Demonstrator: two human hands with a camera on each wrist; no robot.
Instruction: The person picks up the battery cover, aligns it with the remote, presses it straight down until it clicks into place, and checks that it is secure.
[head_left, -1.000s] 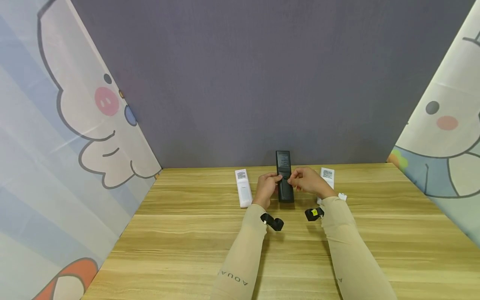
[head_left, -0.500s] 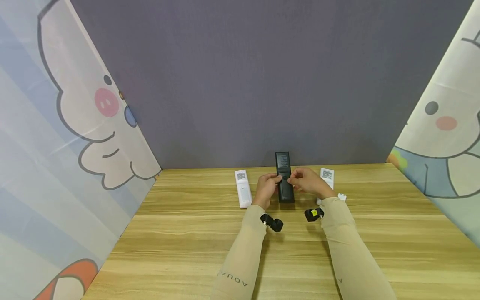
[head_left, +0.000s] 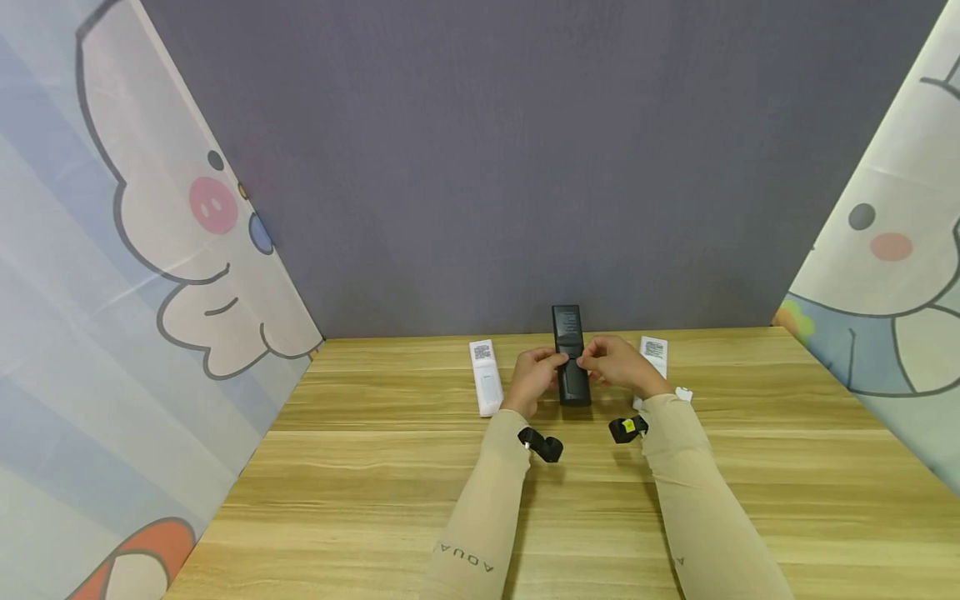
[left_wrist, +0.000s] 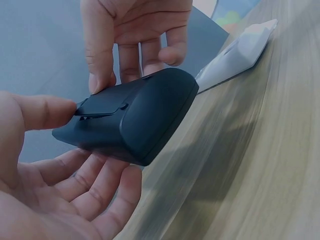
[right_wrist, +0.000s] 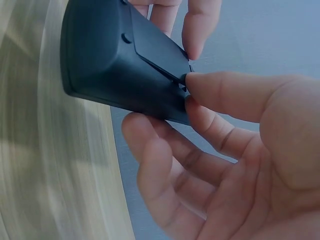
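Note:
A black remote control (head_left: 567,329) is held back side up over the far part of the table, its printed label facing me. My left hand (head_left: 531,377) grips its left edge, thumb on top and fingers underneath. From the other side my right hand (head_left: 618,364) pinches the right edge between thumb and index finger. Both thumbs press at the far end of the battery cover (right_wrist: 160,52). In the left wrist view a thin gap shows along that cover's side, so it sits slightly raised. The battery compartment beneath stays hidden.
A white remote control (head_left: 487,379) lies left of my left hand. Another white remote control (head_left: 655,352) lies behind my right hand, partly covered by it. Near my right wrist is a small white piece (head_left: 684,393). A grey panel (head_left: 480,167) stands along the table's back edge.
The black remote control has shifted very slightly down and to the right in the head view, the left hand moving with it. Both hands keep their hold.

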